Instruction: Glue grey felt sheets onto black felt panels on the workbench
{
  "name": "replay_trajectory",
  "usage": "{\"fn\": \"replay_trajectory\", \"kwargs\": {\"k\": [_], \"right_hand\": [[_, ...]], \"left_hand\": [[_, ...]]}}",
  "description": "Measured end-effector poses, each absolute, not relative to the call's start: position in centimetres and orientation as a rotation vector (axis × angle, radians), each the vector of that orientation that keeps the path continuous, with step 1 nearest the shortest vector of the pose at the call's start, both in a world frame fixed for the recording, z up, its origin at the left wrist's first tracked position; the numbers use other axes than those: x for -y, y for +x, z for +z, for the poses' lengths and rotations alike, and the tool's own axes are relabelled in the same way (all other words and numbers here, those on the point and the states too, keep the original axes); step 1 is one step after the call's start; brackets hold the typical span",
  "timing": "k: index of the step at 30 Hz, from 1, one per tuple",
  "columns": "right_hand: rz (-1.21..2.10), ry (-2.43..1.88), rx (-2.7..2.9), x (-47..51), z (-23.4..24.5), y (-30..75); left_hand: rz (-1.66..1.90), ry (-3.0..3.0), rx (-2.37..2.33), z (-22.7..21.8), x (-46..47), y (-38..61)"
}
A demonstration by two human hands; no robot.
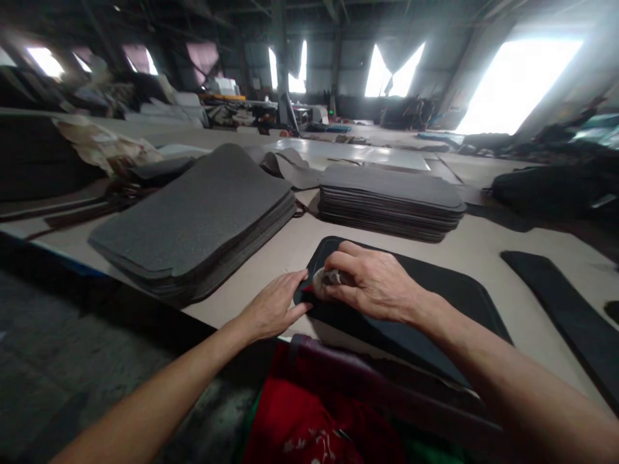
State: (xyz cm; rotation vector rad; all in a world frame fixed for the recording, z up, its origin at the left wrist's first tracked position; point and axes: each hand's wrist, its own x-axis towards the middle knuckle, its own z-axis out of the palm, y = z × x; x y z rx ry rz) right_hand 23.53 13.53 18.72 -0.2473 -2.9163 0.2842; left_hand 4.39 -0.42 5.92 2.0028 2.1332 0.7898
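A black mat (435,277) with rounded corners lies flat in front of me, a raised line running along its border. My left hand (275,306) rests at the mat's left end, thumb and fingers spread apart and touching its edge. Over the same end, my right hand (370,280) is closed around a small pale, rounded tool (320,283). A red spot shows on the mat side of this tool, between the two hands; its exact kind is hidden by the fingers.
A tall stack of grey mats (203,212) stands at left, and a second stack (389,196) lies behind the black mat. On the right is a long black strip (556,290). The table (232,309) ends close to my body. Dark bundles (546,187) lie at far right.
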Motion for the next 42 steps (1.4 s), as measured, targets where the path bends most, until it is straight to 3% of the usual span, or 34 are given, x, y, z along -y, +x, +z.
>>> {"fn": "replay_trajectory", "kwargs": {"k": [17,42], "right_hand": [[0.278,-0.422,2.998,-16.1,21.0,29.1],[0.653,-1.352,2.584,-17.4,21.0,50.9]], "left_hand": [[0.754,2.034,-2.171,5.6,0.4,4.1],[0.537,2.081,-2.254,5.1,-0.4,2.4]]}}
